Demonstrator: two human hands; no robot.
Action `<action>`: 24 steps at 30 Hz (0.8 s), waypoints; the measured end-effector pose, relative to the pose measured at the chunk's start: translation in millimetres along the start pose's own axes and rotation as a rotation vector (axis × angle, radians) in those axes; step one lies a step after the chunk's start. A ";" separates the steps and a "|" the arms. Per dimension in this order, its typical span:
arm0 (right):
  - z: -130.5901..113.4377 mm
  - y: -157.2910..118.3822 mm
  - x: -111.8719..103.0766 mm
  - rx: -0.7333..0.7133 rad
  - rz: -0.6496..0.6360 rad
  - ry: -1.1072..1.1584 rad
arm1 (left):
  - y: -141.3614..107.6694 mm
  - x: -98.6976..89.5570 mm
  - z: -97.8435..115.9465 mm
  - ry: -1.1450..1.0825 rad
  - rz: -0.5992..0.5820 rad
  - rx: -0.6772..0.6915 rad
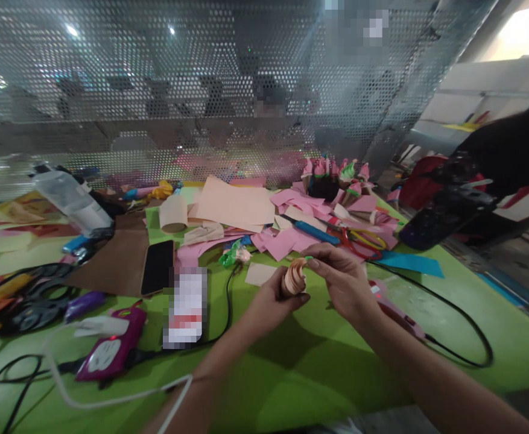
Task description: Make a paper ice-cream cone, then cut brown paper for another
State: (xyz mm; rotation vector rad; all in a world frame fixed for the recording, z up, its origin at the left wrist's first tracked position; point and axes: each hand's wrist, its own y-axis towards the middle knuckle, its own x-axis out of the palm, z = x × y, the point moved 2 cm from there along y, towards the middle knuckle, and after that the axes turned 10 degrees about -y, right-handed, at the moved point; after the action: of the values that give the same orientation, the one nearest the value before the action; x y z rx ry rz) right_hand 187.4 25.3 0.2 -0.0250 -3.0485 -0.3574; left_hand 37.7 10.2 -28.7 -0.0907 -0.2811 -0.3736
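A small peach-coloured swirled piece [295, 278] is held above the green table [282, 386], near the middle of the view. My left hand [274, 296] has its fingers wrapped round the lower part of this piece. At its upper right, my right hand [336, 274] pinches a tiny green bit [308, 259] between thumb and fingertips, close against the swirl. A green and pale crumpled piece [236, 254] lies on the table to the left of the hands.
Behind the hands are pink paper scraps [286, 241], a blue-handled tool [316, 232] and scissors [359, 242]. A pink corded tool [397, 313] lies right; a phone [157, 268] and magenta power strip [113, 346] lie left. Pink cone-shaped pieces [321, 169] stand behind. A dark-clothed person [508, 150] is at right.
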 end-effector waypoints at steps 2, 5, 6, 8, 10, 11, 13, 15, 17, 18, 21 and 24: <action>-0.7 -0.4 -0.8 -0.037 -0.013 -0.020 | 0.7 -0.3 -2.2 -0.011 -0.004 0.006; -1.1 -0.6 -2.6 -0.088 -0.012 -0.072 | 1.0 -1.1 -4.0 -0.024 -0.019 0.015; -1.0 -0.7 -3.3 -0.095 -0.007 -0.087 | 0.6 -1.4 -3.5 -0.023 -0.020 0.013; -0.3 -1.0 -4.2 -0.090 -0.008 -0.097 | -1.2 -1.9 -0.4 -0.026 -0.018 -0.010; 0.3 -1.6 -4.2 -0.070 -0.027 -0.081 | -4.0 -1.9 4.6 -0.052 -0.018 -0.054; 0.3 -2.0 -3.9 -0.061 -0.041 -0.069 | -5.4 -1.8 7.2 -0.073 -0.021 -0.080; -0.5 -2.6 -3.1 -0.051 -0.066 -0.039 | -7.8 -1.8 11.5 -0.123 -0.034 -0.127; -2.4 -2.8 -2.2 -0.048 -0.099 -0.014 | -9.3 -2.8 13.6 -0.177 -0.056 -0.173; -5.6 -2.3 -1.5 -0.062 -0.141 -0.003 | -10.1 -4.9 13.4 -0.218 -0.086 -0.225; -7.5 -1.8 -1.4 -0.077 -0.163 -0.007 | -10.2 -6.4 12.8 -0.231 -0.100 -0.250; -14.3 -0.4 -1.7 -0.131 -0.208 -0.030 | -10.3 -12.3 9.8 -0.235 -0.135 -0.297; -20.8 0.2 -1.9 -0.179 -0.245 -0.050 | -10.5 -17.9 5.8 -0.233 -0.177 -0.317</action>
State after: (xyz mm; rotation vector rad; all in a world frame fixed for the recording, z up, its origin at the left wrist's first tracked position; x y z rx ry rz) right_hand 190.7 20.7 20.3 0.3364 -3.0625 -0.6535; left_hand 16.3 7.5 -27.9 -0.4247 -0.4605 -0.5833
